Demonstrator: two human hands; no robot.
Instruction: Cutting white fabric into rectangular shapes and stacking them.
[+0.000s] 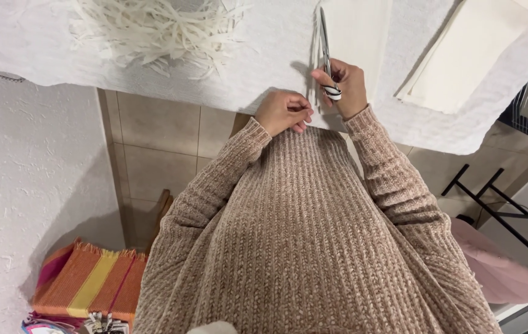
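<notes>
Fingers of your right hand [345,86] wrap the striped handle of scissors [326,52], blades pointing away over white paper [363,31]; left hand [284,111] curled, pinching paper's near edge just beside.

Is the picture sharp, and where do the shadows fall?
Head view: even indoor light, mostly sharp; the right hand with the scissors throws a soft shadow leftward on the white tablecloth; a darker shadow lies over the tiled floor; edges bend slightly.
</notes>
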